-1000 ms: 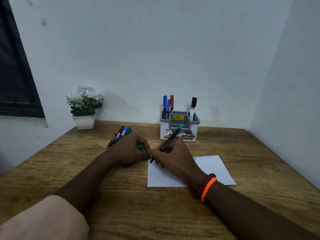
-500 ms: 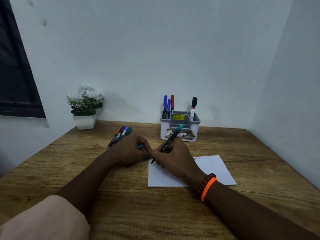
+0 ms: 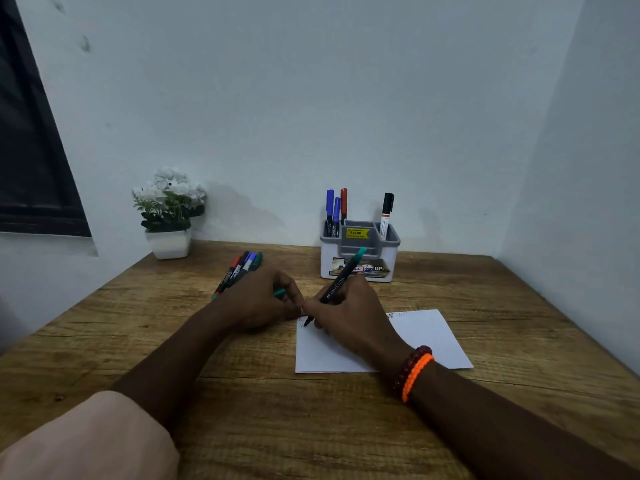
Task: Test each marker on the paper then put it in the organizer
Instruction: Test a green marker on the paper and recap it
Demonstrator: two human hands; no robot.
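We see a wooden table (image 3: 519,323) with coarse, streaky grain, set into a corner of plain pale walls. On it lies a flat white sheet of paper (image 3: 433,337), rectangular, with faint scribbles near its far edge and at its near-left corner.

Our right hand (image 3: 349,317) curls its fingers round a slim black marker with a teal end (image 3: 341,282), held slanted, teal end up toward the organizer, dark tip down on the paper's left corner just past the fingertips. Our left hand (image 3: 259,299) rests on the table just left of the paper, fingers curled round a small teal cap (image 3: 279,292) that peeks out between them; the two hands nearly touch.

Behind the left hand a bundle of loose markers (image 3: 239,270) lies on the wood, red, black, blue and green caps pointing away from us, partly hidden by the knuckles. The plastic organizer (image 3: 360,268), white body with a grey compartmented top and a yellow price sticker, stands near the back wall, beyond the right hand. Two blue markers and a red marker (image 3: 343,204) stand upright in its left compartment, and a black-capped white marker (image 3: 387,216) in its right one.

A small white pot of white flowers (image 3: 168,211) sits at the far left. Beaded and orange braided bracelets (image 3: 414,374) circle the right wrist.
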